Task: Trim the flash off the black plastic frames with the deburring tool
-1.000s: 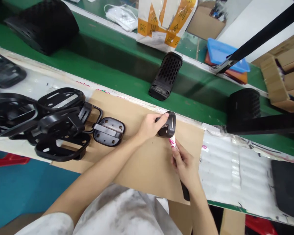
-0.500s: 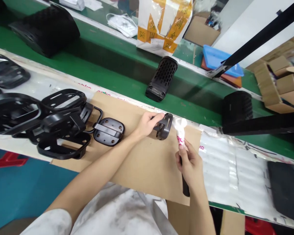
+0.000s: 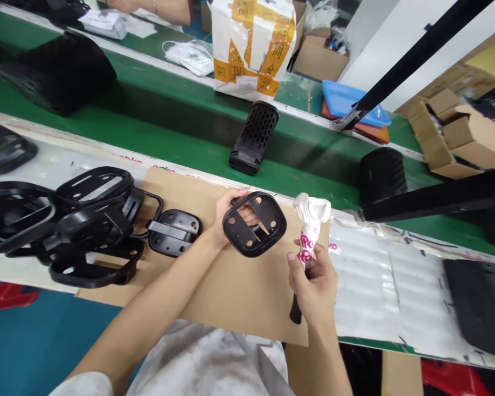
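Observation:
My left hand (image 3: 226, 215) grips a black plastic bracket (image 3: 247, 228) by its left side, with its rounded, slotted face tilted up toward me; some fingers show through the slot. In my right hand (image 3: 315, 278) is a hammer (image 3: 311, 220), held upright, its head and upper handle wrapped in white plastic with pink print and its black handle end pointing down. Bracket and hammer are apart, both above a brown cardboard sheet (image 3: 247, 291). Left of my left hand, another black bracket (image 3: 175, 232) lies on the cardboard beside a heap of similar black brackets (image 3: 94, 220).
Beyond the ledge runs a green conveyor belt (image 3: 169, 137) carrying a perforated black housing (image 3: 254, 137) and larger black housings. A taped white carton (image 3: 251, 44) stands behind. Dark metal posts (image 3: 416, 60) slant across the right. A co-worker's arm (image 3: 165, 8) shows at the top.
My left hand has lifted the bracket and turned its slotted face toward me. The hammer remains in my right hand, its wrapped head now seen more clearly. A co-worker's arm has come into view.

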Demonstrator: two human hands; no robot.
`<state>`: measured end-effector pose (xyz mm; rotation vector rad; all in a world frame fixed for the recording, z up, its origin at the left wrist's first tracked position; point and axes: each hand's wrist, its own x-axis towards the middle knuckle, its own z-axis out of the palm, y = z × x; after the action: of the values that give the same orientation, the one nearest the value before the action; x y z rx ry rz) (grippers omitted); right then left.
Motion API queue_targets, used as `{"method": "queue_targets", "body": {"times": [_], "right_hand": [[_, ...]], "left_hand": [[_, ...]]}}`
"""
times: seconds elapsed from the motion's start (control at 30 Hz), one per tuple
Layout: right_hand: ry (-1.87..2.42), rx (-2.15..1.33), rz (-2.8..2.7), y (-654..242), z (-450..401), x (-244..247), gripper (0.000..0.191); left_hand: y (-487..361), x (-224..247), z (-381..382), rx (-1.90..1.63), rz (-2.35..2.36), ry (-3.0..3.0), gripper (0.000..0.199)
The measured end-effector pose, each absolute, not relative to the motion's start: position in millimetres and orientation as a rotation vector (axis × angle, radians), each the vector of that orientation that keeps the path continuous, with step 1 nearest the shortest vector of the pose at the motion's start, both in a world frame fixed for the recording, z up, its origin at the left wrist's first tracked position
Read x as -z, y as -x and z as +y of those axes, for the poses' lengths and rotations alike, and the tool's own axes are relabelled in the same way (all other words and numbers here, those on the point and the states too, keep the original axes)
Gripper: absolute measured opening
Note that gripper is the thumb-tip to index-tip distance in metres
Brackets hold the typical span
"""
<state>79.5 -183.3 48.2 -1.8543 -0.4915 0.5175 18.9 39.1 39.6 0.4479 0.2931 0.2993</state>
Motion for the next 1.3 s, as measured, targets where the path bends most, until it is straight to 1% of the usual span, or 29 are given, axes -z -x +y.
{"method": "queue_targets", "body": {"times": [0.13,0.27,0.33,0.4,0.53,0.73,0.93,1.1,1.3], "right_hand": [[1.861,-0.415,-0.528,-69,-173,-54,0.033],[1.910,-0.488,-0.613,-65,-162,-60,0.030],[1.951,-0.517,-0.665,-67,-157,-61,0.026],[1.968,-0.507,-0.678,-70,-154,-60,0.023],[1.940,-0.479,-0.569,-77,-153,-54,0.029],[1.927,-0.466,-0.589,-82,-159,-48,0.026],[1.913,-0.527,-0.558,-88,-160,-43,0.030],[1.814,-0.704,-0.397,-86,-161,-41,0.043],[1.700,-0.784,-0.287,-81,-158,-45,0.050]], "left_hand": [[-20,-39,41,-0.296,0.303,-0.413,0.072],[-22,-37,37,-0.279,0.306,-0.402,0.065],[-24,-33,34,-0.259,0.331,-0.413,0.060],[-24,-30,33,-0.243,0.349,-0.439,0.061],[-23,-30,31,-0.230,0.317,-0.524,0.066],[-21,-38,28,-0.254,0.293,-0.617,0.061],[-24,-39,28,-0.264,0.320,-0.633,0.060],[-23,-38,26,-0.252,0.259,-0.626,0.051],[-22,-39,29,-0.278,0.297,-0.646,0.039]]}}
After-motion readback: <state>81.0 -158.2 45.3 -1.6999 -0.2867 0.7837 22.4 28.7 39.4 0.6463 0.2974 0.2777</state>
